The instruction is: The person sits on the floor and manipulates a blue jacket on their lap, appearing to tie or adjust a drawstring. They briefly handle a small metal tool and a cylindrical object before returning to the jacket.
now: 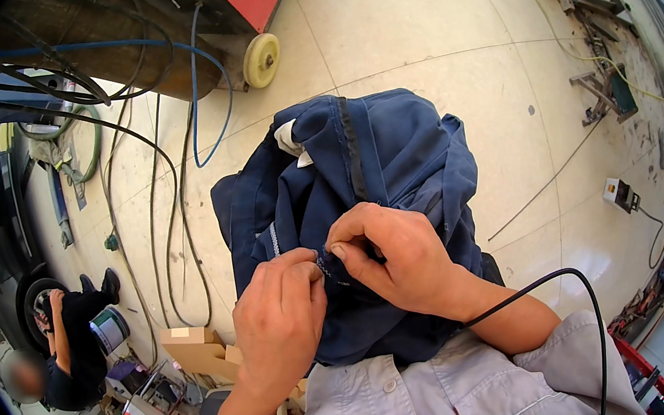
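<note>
A bunched navy blue garment point(412, 141) lies over my lap, with a dark band down its middle and a patch of white cloth point(289, 141) showing near its far left. My left hand point(279, 304) is closed on a fold of the garment, its fingertips pinching the cloth. Close beside it, my right hand point(394, 254) makes a pinch of thumb and forefinger against the same fold. Whatever sits between those right fingertips is too small or hidden to tell. Pale stitching runs along the cloth between the two hands.
A black cable point(562, 273) curves past my right forearm. Ahead stands a red cart with a cream wheel point(261, 60), hoses trailing left. A person point(71, 346) sits by a dark car at left. Cardboard boxes point(195, 350) lie near my left elbow; metal parts point(608, 88) lie right.
</note>
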